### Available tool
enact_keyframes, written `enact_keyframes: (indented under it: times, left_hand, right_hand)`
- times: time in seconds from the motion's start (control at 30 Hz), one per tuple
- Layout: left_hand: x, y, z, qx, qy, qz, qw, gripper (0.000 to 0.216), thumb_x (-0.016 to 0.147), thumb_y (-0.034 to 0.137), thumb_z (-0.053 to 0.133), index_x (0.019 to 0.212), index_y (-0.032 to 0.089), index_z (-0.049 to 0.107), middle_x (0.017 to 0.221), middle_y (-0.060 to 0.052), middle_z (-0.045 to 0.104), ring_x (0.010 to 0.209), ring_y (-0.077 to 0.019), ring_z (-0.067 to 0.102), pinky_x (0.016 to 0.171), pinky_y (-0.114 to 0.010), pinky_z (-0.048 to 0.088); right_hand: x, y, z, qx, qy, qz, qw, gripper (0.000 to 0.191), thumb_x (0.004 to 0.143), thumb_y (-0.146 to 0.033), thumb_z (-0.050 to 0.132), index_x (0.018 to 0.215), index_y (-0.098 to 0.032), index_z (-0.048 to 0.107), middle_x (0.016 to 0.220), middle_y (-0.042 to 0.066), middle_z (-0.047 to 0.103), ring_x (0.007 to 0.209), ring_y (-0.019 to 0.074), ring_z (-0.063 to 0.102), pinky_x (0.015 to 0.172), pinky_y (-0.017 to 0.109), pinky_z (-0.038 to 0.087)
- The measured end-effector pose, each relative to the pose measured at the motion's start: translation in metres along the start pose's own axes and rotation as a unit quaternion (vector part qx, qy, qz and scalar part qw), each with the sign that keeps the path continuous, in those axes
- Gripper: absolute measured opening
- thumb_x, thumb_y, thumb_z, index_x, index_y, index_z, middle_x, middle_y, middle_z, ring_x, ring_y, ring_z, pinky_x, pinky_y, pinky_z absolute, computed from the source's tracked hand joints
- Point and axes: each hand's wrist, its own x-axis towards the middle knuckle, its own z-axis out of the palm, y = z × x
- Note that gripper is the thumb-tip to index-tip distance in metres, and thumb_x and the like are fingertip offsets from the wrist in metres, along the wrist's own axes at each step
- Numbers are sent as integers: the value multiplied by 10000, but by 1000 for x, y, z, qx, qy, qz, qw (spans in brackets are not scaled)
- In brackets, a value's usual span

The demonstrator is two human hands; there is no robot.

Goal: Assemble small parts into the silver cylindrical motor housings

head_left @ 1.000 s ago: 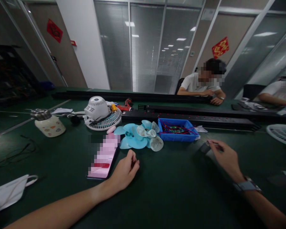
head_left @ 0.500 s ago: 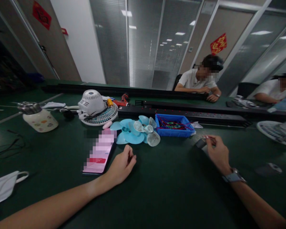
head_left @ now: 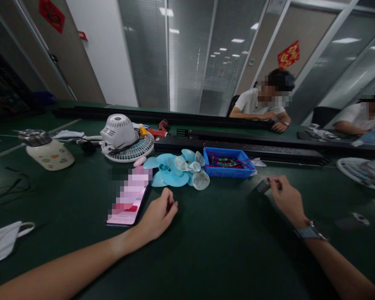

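My left hand [head_left: 158, 216] rests on the dark green table [head_left: 212, 250] with its fingers curled in loosely, just right of a phone [head_left: 128, 200] lying flat with its screen lit. Nothing shows inside that hand. My right hand [head_left: 286, 198], a watch on its wrist, pinches a small dark object [head_left: 263, 185] that sits on the table in front of the blue bin [head_left: 228, 165]. Blue and clear fan blades [head_left: 178, 171] lie in a pile between the phone and the bin.
A white fan motor on a grille [head_left: 125, 141], a red tool [head_left: 158, 130] and a lidded jar [head_left: 47, 151] stand at the left. A face mask [head_left: 3, 241] lies near left. Long black power strips [head_left: 237, 149] cross the table. Two other people sit opposite. Another grille [head_left: 362, 171] is at the right.
The view has swung a little, so everything sits lower left in frame. Both hands stay where they were; the right hand keeps its pinch on the small dark object.
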Motion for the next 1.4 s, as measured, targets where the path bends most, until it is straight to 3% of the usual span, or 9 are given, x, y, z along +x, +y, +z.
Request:
enact_keyframes:
  times: [0.33,0.47,0.53,0.7,0.8,0.9,1.03,1.23,1.4]
  left_hand:
    - [-1,-5,3,-1,4,8,1000,137,943,267,451,853,227,356,747,38,482,597,-137,485,552,-254,339]
    - [-1,-2,2,-2,7,8,1000,114,949,272,453,878,222,378,736,40,489,588,-134,487,546,-252,342]
    - [-1,1,0,-2,6,11,1000,102,953,282,458,900,216,400,742,37,503,587,-132,494,545,-252,350]
    - [-7,9,3,0,-5,52,999,106,953,304,488,956,198,488,783,17,548,632,-134,528,576,-258,390]
    - [-15,16,9,0,-26,99,995,200,945,309,529,1122,219,545,806,10,568,669,-141,541,628,-272,423]
    - [-19,27,15,-16,-59,157,986,313,929,291,574,1242,283,566,929,-20,576,811,-163,565,734,-297,458]
    - [-17,45,22,-56,-90,166,980,288,909,306,609,1193,334,654,1048,-49,521,920,-186,546,769,-307,468]
    - [-3,64,32,-108,-60,112,986,116,843,311,699,929,288,774,915,-33,522,872,-182,558,754,-302,465]
    - [-2,54,13,-77,-13,137,987,153,877,284,659,986,317,762,857,-16,548,820,-171,562,701,-282,456]
  right_hand:
    - [-3,6,14,195,-33,61,978,651,708,-674,605,1111,-164,581,1032,156,712,911,303,697,808,428,541]
    - [-17,-23,8,213,-23,45,976,585,711,-658,635,1033,-170,614,1009,141,717,924,302,690,842,442,530]
    - [-36,-56,-1,256,-74,6,964,521,759,-601,640,1063,-179,606,1026,120,714,943,281,684,865,432,525]
    - [-97,-141,-26,332,-310,-107,885,348,818,-428,685,1108,-248,619,1126,38,684,1048,211,638,930,362,491]
    - [-118,-161,-30,340,-360,-121,860,372,769,-414,746,1096,-275,637,1097,2,685,1025,196,631,904,340,484]
    - [-124,-163,-27,362,-359,-105,854,397,732,-422,778,1072,-263,645,1049,-7,691,979,187,634,857,320,482]
    - [-123,-162,-23,393,-355,-92,843,367,736,-413,776,1033,-238,650,995,-10,695,924,172,638,809,295,472]
    - [-122,-164,-25,405,-356,-84,838,355,715,-406,793,978,-217,647,930,-19,682,864,158,630,760,282,458]
    - [-121,-162,-26,406,-363,-81,835,417,694,-424,806,1024,-227,645,995,-9,686,927,171,630,807,301,472]
